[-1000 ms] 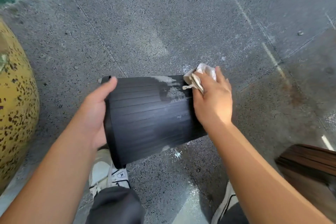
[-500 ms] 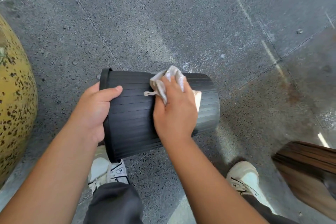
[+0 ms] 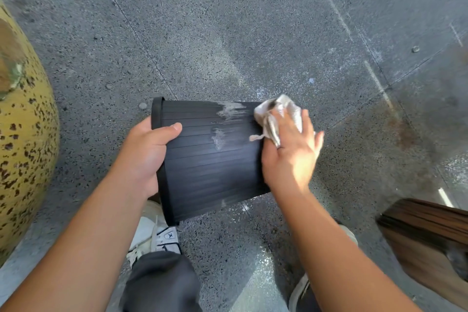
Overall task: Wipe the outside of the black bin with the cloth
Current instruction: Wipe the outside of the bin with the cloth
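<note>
The black ribbed bin point(image 3: 210, 167) is held sideways above the floor, rim to the left, base to the right. My left hand point(image 3: 145, 157) grips its rim, thumb lying on the outer wall. My right hand point(image 3: 291, 152) presses a crumpled grey-white cloth point(image 3: 278, 111) against the bin's base end, with a fold of it pinched between the fingers. Pale smears point(image 3: 230, 111) show on the upper wall left of the cloth. The bin's inside and its base are hidden.
A large yellow speckled rounded object point(image 3: 22, 154) stands at the left. A brown wooden thing point(image 3: 428, 238) lies at the lower right. Grey speckled floor point(image 3: 228, 33) spreads beyond the bin. My white shoe point(image 3: 154, 235) and dark trouser leg are below the bin.
My right hand swept the cloth left to the bin's middle, then back right to the base end. The pale smears, hidden half a second ago, show again. The left hand kept its grip.
</note>
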